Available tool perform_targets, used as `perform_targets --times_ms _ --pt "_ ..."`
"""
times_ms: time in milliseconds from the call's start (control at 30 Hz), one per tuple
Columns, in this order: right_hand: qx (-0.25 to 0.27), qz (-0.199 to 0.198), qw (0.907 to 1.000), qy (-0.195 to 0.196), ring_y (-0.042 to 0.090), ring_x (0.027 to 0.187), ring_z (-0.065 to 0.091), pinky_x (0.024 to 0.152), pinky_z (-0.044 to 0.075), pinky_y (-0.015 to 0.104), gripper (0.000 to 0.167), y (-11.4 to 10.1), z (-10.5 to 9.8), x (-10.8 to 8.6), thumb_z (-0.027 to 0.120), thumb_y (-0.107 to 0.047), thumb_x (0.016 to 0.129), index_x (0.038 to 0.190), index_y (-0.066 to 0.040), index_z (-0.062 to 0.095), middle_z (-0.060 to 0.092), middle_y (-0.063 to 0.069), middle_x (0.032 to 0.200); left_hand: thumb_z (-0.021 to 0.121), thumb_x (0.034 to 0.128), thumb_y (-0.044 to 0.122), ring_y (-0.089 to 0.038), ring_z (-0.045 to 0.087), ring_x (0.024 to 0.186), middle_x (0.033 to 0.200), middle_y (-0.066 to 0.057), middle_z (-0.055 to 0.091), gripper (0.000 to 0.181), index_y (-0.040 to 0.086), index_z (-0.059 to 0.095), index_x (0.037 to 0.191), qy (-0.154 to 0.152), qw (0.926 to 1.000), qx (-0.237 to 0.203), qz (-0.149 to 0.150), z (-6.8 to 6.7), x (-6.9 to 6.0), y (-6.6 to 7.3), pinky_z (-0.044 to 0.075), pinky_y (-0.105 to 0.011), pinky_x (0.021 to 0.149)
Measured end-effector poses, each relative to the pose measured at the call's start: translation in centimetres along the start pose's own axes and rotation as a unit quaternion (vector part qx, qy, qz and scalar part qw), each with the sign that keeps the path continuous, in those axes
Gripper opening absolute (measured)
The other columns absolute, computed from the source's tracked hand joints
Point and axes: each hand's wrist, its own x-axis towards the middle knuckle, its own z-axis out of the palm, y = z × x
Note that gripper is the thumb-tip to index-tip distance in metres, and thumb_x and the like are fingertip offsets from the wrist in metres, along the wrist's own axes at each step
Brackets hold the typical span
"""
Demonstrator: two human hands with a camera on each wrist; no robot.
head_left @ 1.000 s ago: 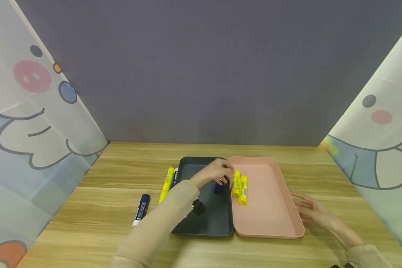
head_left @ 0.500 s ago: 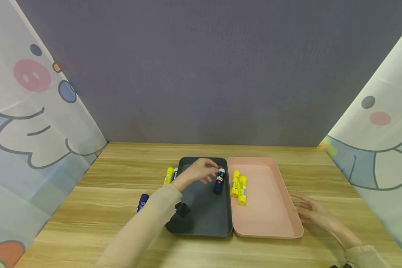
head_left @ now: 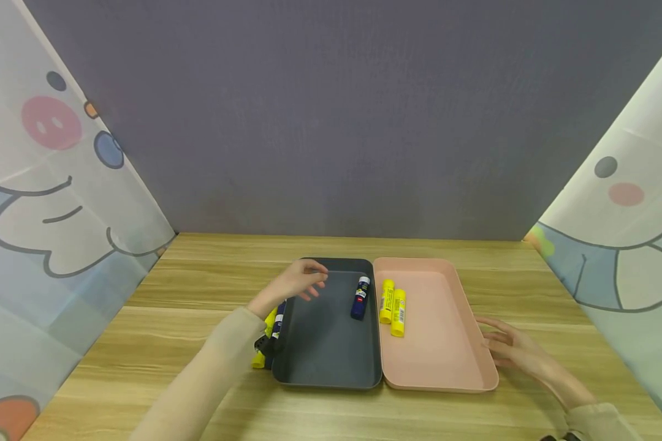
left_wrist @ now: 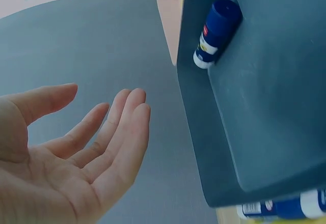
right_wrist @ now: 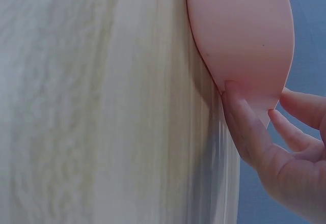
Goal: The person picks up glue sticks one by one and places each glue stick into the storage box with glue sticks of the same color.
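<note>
Over the dark tray (head_left: pixel 333 349), far left, the left hand (head_left: pixel 296 280) has its grip spread; the right hand (head_left: pixel 510 348), also spread, touches the pink tray (head_left: pixel 441 318). The blue stick (head_left: pixel 360 299) inside seems placed; next calls for the outer stick (left_wrist: pixel 291 208) at left.

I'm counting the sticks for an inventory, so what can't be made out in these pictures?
Head view: how many sticks lie left of the dark tray; the left sleeve covers part of that area.
Head view: the fine print on the yellow sticks in the pink tray; too small.
Left wrist view: one end of the blue stick outside the dark tray; cut off by the right edge.
</note>
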Motion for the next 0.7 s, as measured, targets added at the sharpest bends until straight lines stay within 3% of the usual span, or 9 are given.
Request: perform_targets --times_ms 300,500,700 --pt "0.001 0.006 1.0000 -0.002 0.005 0.099 0.055 0.080 0.049 0.026 0.044 -0.1 0.0 0.0 0.039 -0.006 0.094 0.124 -0.038 0.042 0.056 -0.014 0.111 0.047 0.0909 0.016 -0.033 0.059 0.076 0.099 -0.022 0.058 0.036 -0.004 0.047 0.121 0.005 1.0000 -0.008 0.003 -2.1 -1.5 -1.6 0.053 -0.034 0.062" --pt "0.009 0.003 1.0000 -0.003 0.005 0.100 0.055 0.080 0.049 0.025 0.046 -0.1 0.0 0.1 0.038 -0.004 0.094 0.125 -0.038 0.042 0.056 -0.014 0.112 0.047 0.0908 0.016 -0.030 0.060 0.076 0.096 -0.020 0.058 0.037 -0.004 0.047 0.122 0.024 0.9995 -0.017 -0.015 -3.3 -2.6 -2.7 0.052 -0.040 0.066" --pt "0.009 0.000 1.0000 0.001 0.005 0.099 0.055 0.079 0.049 0.026 0.046 -0.1 -0.1 0.1 0.038 -0.004 0.094 0.123 -0.038 0.043 0.056 -0.013 0.111 0.046 0.0909 0.015 -0.026 0.061 0.073 0.096 -0.022 0.058 0.040 -0.007 0.044 0.124 0.037 0.9988 -0.018 -0.027 -4.4 -3.6 -3.8 0.053 -0.038 0.065"
